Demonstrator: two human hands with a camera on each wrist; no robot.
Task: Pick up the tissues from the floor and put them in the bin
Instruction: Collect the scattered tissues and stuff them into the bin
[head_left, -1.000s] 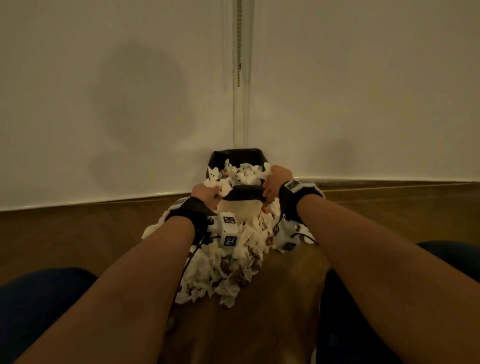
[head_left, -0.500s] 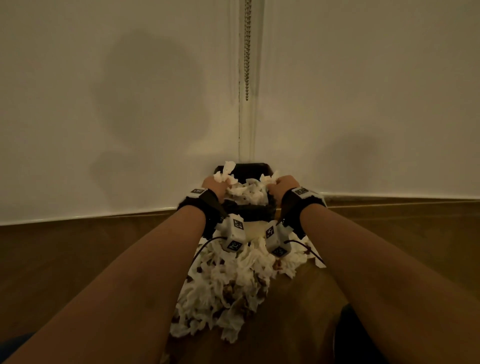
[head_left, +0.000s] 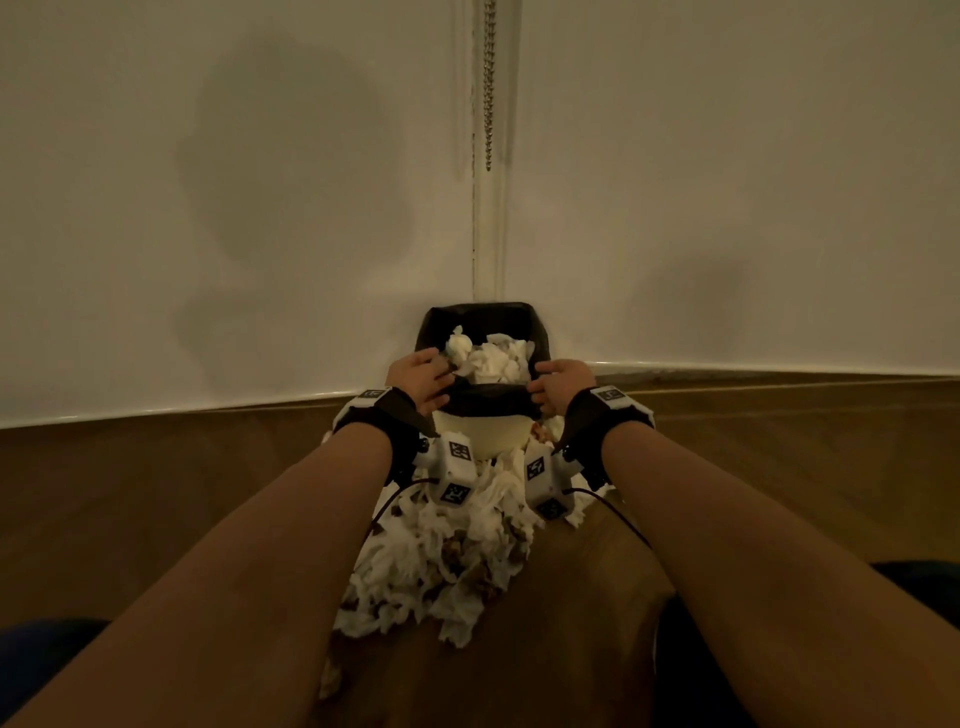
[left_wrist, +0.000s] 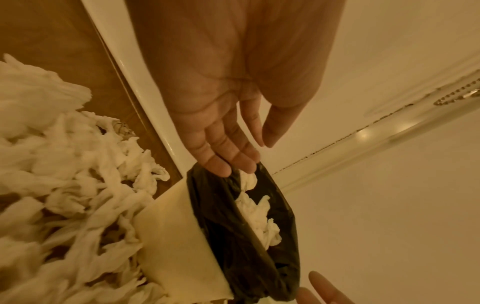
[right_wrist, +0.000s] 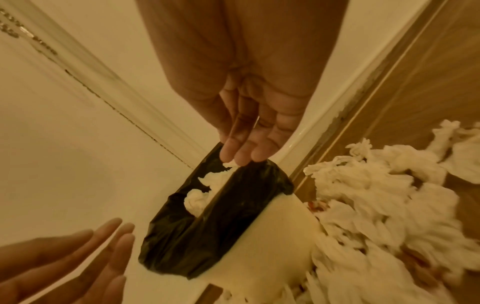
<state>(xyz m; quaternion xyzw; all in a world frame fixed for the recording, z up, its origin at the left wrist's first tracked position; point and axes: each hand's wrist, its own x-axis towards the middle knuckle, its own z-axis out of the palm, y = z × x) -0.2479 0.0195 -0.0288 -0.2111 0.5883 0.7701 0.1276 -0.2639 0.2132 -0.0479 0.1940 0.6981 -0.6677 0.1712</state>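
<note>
A cream bin (head_left: 485, 444) with a black liner (head_left: 488, 400) stands in the wall corner, crumpled white tissues (head_left: 491, 358) heaped in its mouth. My left hand (head_left: 423, 382) hovers at the left of the rim, fingers (left_wrist: 233, 156) straight and holding nothing. At the right of the rim my right hand (head_left: 556, 387) is also open, its fingertips (right_wrist: 244, 154) just over a tissue scrap at the liner's edge. A large pile of tissues (head_left: 447, 561) lies on the wooden floor in front of the bin, also seen as the pile (left_wrist: 64, 185) and the pile (right_wrist: 376, 195).
White walls meet behind the bin, with a bead chain (head_left: 488, 88) hanging in the corner. A white skirting board (head_left: 156, 410) runs along the wooden floor (head_left: 156, 493). My dark-clothed knees (head_left: 914, 582) sit at the lower edges.
Half a second ago both hands gripped clumps of tissue over the bin. The tissues now lie in the bin, and both hands have opened and moved apart to the rim's sides.
</note>
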